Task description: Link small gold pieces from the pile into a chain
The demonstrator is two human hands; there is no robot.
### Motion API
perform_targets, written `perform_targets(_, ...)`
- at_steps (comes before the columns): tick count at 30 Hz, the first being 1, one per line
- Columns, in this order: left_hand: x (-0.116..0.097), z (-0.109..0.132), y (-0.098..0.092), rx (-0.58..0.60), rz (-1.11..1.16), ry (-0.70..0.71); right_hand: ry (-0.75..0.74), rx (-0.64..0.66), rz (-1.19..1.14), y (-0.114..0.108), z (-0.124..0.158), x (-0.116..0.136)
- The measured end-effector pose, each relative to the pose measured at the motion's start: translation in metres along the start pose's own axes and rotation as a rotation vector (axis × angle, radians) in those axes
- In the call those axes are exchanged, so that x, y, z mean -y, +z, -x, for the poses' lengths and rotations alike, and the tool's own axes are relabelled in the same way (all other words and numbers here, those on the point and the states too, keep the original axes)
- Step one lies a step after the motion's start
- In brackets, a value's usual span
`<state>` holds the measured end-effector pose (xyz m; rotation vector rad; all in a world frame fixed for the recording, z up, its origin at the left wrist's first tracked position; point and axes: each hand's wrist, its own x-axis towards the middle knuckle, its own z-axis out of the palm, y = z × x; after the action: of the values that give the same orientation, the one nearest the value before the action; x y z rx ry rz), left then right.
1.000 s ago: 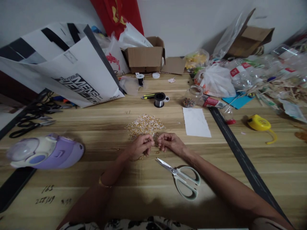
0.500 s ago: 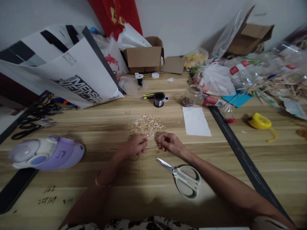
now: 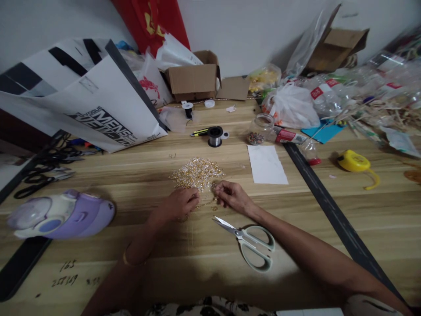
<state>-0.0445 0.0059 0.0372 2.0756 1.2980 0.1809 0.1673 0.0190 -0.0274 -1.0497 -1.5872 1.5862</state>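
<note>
A heap of small gold and clear bead-like pieces [image 3: 198,172] lies on the wooden table just beyond my hands. My left hand [image 3: 182,202] rests at the heap's near left edge, its thumb and forefinger pinched together. From those fingertips a thin gold strand [image 3: 208,202] runs toward my right hand [image 3: 232,196]. The right fingers are also closed in a pinch, by the heap's near right side; what lies between their tips is too small to make out. Open-bladed scissors [image 3: 245,242] with pale handles lie below my right hand, untouched.
Behind the heap are a wire spool [image 3: 215,137], a jar of beads [image 3: 260,129] and white paper [image 3: 267,164]. A purple and white device [image 3: 66,214] stands left, near black-handled scissors [image 3: 39,179]. A yellow tape measure [image 3: 353,161] lies right. Bags and boxes line the wall.
The whole view has shifted slightly. My left hand has moved a little left, away from my right, and the gap between them is slightly wider. Both stay pinched.
</note>
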Motion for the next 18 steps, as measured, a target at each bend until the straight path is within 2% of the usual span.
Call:
perform_targets(7, -0.013, 0.007, -0.004, -0.017, -0.187, -0.045, -0.012, -0.004, 0.013, 0.0, 0.001, -0.001)
perform_targets(10, -0.018, 0.006, -0.001, -0.039, -0.21, 0.03, -0.018, 0.002, 0.01, -0.001, 0.001, -0.002)
perform_targets(15, -0.026, -0.002, 0.017, 0.043, -0.218, 0.204, -0.017, 0.006, 0.001, -0.001, 0.001, -0.003)
perform_targets(18, -0.026, -0.006, 0.028, 0.037, -0.24, 0.254, -0.025, 0.012, -0.003, -0.002, 0.001, -0.005)
